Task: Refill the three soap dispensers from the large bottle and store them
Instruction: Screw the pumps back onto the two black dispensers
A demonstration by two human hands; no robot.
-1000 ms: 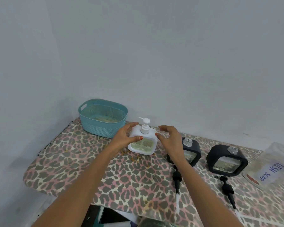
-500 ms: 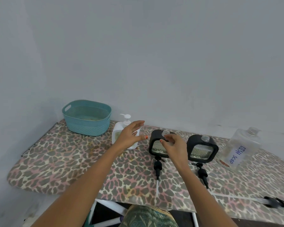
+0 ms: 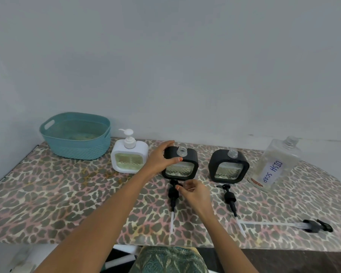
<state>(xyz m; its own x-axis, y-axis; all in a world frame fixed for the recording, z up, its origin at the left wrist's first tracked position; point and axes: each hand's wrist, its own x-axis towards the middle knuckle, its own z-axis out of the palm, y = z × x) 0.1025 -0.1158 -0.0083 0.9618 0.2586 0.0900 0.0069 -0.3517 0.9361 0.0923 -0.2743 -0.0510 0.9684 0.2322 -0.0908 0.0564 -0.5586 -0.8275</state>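
Observation:
Three dispensers stand in a row on the leopard-print table (image 3: 47, 194). The white dispenser (image 3: 129, 157) has its pump on and holds yellowish soap. The middle black dispenser (image 3: 182, 168) has an open neck; my left hand (image 3: 160, 157) grips its upper left corner, thumb on the front. A black pump (image 3: 173, 194) lies in front of it, and my right hand (image 3: 193, 192) pinches its head with curled fingers. The right black dispenser (image 3: 228, 167) is also open, its pump (image 3: 230, 198) lying before it. The large clear "DISH SOAP" bottle (image 3: 278, 162) leans at the far right, uncapped.
A teal basket (image 3: 77, 134) stands at the back left against the wall. A long-tubed black pump (image 3: 315, 226) lies near the front right edge. A small round lid (image 3: 255, 182) lies beside the large bottle. The wall runs close behind everything.
My left hand left the white dispenser and took hold of the middle black one. My right hand dropped from that dispenser's top to the pump lying before it. The view shifted right.

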